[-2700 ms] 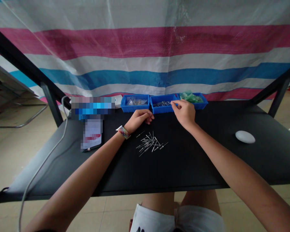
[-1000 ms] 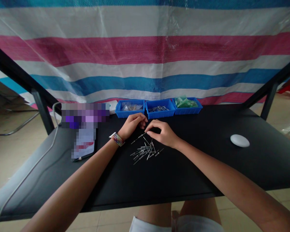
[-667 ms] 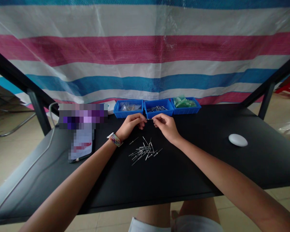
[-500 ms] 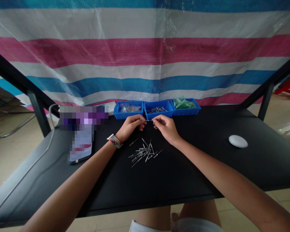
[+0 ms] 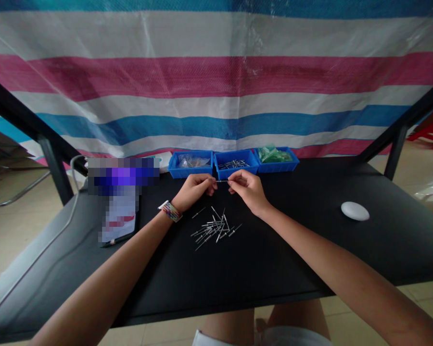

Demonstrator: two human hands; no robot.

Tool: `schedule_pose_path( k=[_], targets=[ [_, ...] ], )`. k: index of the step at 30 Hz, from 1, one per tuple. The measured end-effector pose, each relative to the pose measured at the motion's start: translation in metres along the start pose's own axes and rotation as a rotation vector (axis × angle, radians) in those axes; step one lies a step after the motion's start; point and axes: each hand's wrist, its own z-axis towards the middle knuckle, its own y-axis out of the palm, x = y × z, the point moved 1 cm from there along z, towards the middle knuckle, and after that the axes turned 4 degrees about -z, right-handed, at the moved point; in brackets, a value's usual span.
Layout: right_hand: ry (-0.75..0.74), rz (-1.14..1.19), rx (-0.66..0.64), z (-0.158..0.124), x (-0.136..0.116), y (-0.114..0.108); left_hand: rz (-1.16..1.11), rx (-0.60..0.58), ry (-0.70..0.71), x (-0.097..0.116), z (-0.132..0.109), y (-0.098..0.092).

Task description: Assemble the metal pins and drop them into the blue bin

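Note:
Between my two hands a thin silver blind rivet [image 5: 222,181] is held level, one end in each pinch. My left hand [image 5: 197,187], with a patterned band on the wrist, has thumb and forefinger closed on its left end. The fingertips of my right hand [image 5: 248,188] pinch its right end. Below the hands, a loose pile of blind rivets [image 5: 213,229] lies on the black table [image 5: 274,269]. Just behind the hands stands a blue bin [image 5: 237,171] with more rivets in it.
Left of the middle bin is a blue bin [image 5: 191,172] of clear plastic bags; right of it, a blue bin [image 5: 278,166] of green bags. A phone [image 5: 120,230], partly blurred, lies left. A white oval object [image 5: 355,211] sits right. A cable [image 5: 65,228] crosses the left side.
Both hands stay nearly in place with the rivet still between them. A little more of the rivet shows between the fingertips. The view has shifted very slightly.

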Motion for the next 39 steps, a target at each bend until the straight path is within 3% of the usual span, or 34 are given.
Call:
schedule_pose_path(
  k=[10, 28, 39],
  targets=[
    [0.002, -0.023, 0.008, 0.0014, 0.0021, -0.0004, -0.116, -0.027, 0.004, 0.0009, -0.0013, -0.0007],
    [-0.002, -0.037, -0.034, -0.0012, -0.0010, 0.0017, -0.013, -0.009, -0.024, -0.0032, -0.0006, 0.0003],
    [-0.018, -0.090, -0.024, -0.0018, 0.0012, 0.0018, -0.095, -0.038, -0.009, 0.0003, -0.0016, 0.0006]
  ],
)
